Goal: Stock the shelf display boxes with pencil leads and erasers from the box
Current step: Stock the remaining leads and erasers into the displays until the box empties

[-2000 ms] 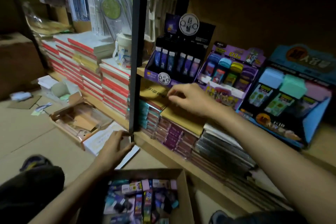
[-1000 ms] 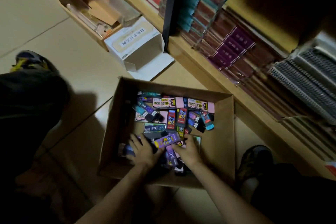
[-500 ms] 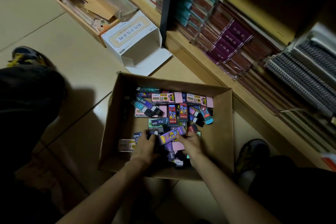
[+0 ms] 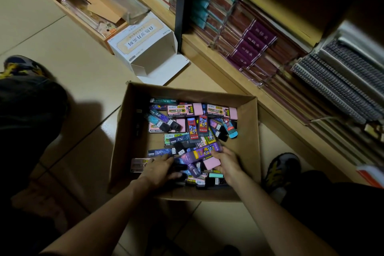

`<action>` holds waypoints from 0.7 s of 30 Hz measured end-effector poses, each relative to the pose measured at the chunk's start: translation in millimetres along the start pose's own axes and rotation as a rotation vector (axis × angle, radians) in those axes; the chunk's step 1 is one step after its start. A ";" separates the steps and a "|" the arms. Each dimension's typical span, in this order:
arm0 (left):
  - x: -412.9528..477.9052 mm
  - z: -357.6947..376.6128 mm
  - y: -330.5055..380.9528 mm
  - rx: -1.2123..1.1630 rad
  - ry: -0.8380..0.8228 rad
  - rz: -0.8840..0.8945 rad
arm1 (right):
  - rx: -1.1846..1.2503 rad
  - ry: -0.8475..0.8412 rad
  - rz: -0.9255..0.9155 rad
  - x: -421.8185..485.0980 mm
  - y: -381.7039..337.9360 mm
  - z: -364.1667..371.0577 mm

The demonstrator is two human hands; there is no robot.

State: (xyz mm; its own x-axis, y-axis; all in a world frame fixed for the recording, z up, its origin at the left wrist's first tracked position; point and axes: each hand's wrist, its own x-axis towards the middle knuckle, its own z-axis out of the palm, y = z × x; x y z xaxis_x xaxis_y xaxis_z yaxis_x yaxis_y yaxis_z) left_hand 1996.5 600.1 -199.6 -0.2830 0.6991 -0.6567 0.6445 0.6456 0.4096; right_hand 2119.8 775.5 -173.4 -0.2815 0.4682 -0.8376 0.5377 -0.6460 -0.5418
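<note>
An open cardboard box [image 4: 252,131] stands on the floor in front of me, full of several small packs of pencil leads and erasers [image 4: 194,124]. Both hands are inside it at the near edge. My left hand [image 4: 159,169] curls its fingers and thumb round dark lead packs [image 4: 179,167]. My right hand [image 4: 227,163] grips the right end of a purple lead pack [image 4: 200,153] that lies slanted between the hands, with a pink eraser [image 4: 211,163] just under its fingers. The shelf display boxes are out of view.
A wooden shelf [image 4: 234,77] with stacked notebooks runs along the right, behind a black post [image 4: 180,6]. An open white carton [image 4: 145,48] and a brown box of clear packaging [image 4: 93,6] lie beyond the box. My shoes [image 4: 280,170] flank it.
Two seconds ago my right hand was up at the shelf and my left by the post. Both have dropped into the box, and over the last half second they barely shifted among the packs.
</note>
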 end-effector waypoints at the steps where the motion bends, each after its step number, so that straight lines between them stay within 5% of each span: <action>1: -0.4 0.3 0.7 0.015 -0.029 0.013 | 0.012 0.027 -0.012 -0.7 -1.4 -2.3; 7: 3.9 -1.9 7.0 0.119 -0.099 0.040 | 0.066 0.127 -0.070 -5.7 -0.5 -14.5; 12: 3.0 -4.2 8.4 -0.058 -0.108 0.032 | 0.131 0.228 -0.200 -12.4 -4.9 -16.3; 21: 3.7 3.0 2.6 -0.089 -0.154 0.115 | -0.363 0.403 -0.512 -12.9 -20.8 -23.5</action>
State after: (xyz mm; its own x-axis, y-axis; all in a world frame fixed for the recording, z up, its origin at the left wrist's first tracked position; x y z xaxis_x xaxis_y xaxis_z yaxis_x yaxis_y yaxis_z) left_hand 1999.3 603.5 -202.9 -0.0946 0.7190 -0.6886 0.5994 0.5934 0.5373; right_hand 2131.0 797.1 -149.7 -0.2918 0.8868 -0.3583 0.6658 -0.0807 -0.7418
